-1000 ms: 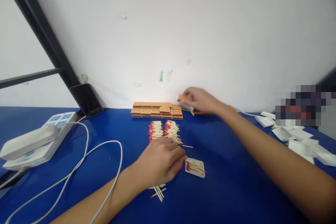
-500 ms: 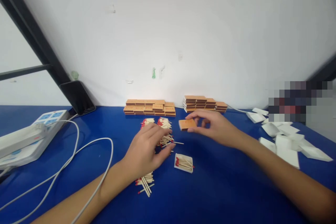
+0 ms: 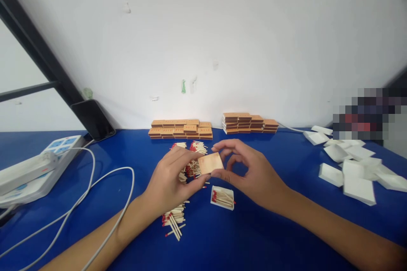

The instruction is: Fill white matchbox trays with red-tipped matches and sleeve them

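Above the bench (image 3: 273, 237), away from its back edge, your left hand (image 3: 171, 175) and right hand (image 3: 256, 169) pinch one matchbox (image 3: 211, 163), which a weak grip could drop onto the match tray (image 3: 222, 208).

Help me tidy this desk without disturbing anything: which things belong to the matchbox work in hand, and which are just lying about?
Matchbox work:
- small box between left hand and right hand
- match-filled tray
- loose matches
- stacked matchboxes
- scattered white trays, probably

Apparently just lying about:
- power strip
- white plug block on it
- white cable
- black phone-like device
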Tool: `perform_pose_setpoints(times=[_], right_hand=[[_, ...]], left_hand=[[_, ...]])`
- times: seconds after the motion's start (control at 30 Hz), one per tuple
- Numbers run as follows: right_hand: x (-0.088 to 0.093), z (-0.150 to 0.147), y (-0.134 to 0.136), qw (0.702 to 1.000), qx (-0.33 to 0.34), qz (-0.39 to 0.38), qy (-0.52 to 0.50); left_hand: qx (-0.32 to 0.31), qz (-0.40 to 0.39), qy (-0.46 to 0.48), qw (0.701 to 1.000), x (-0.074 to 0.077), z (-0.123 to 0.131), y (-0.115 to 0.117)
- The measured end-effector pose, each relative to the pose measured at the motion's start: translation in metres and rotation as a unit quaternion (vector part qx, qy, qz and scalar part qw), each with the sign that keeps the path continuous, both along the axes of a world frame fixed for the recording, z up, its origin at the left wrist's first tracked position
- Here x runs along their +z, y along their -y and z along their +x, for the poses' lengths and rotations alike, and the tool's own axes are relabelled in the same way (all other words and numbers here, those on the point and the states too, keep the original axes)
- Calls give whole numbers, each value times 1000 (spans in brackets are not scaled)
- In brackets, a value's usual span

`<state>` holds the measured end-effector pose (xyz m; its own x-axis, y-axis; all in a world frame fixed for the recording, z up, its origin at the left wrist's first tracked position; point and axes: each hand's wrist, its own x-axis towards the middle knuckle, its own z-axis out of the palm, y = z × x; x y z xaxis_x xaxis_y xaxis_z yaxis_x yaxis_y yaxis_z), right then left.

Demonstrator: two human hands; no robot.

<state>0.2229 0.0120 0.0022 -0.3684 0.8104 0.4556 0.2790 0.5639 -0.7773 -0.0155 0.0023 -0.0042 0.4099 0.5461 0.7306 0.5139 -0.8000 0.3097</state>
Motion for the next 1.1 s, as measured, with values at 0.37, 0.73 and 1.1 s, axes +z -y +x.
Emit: perform_pose_setpoints(times=[0.37, 0.73, 1.1], right_hand=[[1, -10, 4, 986, -23, -154, -64], [9, 4, -13, 979, -38, -196, -49], [4, 1, -10, 980, -2, -197, 0]], left_hand=[[25, 36, 5, 999, -1, 0, -1], [51, 36, -17, 998, 0, -2, -5], [50, 35, -35, 998, -4, -4, -5]])
